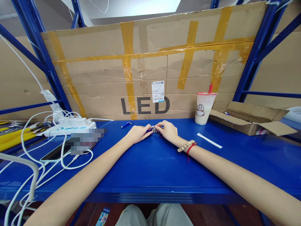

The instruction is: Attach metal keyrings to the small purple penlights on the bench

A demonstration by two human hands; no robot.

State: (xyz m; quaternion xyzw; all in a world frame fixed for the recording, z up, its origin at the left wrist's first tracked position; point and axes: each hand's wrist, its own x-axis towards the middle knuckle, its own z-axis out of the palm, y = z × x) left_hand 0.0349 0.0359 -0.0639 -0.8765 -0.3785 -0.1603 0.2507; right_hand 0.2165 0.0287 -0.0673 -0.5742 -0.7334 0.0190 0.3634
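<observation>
Both my hands are stretched out over the blue shelf top, fingertips close together near the back. My left hand (pixel 138 133) pinches a small cluster of dark, silvery and purplish pieces (pixel 154 129) between thumb and forefinger. From the other side, the fingers of my right hand (pixel 169 130) are closed on the same cluster; its exact kind is too small to make out. A beaded bracelet and a red cord (pixel 191 146) circle my right wrist. Just left of my hands lies a small blue, pen-like object (pixel 126 125) with a metal end.
To the right stand a drink cup (pixel 203 110) with a red straw, a white strip (pixel 209 140) and an open cardboard box (pixel 246 117). On the left are a power strip (pixel 70 125), tangled white cables and phones (pixel 58 150). A large cardboard panel (pixel 101 81) closes off the back.
</observation>
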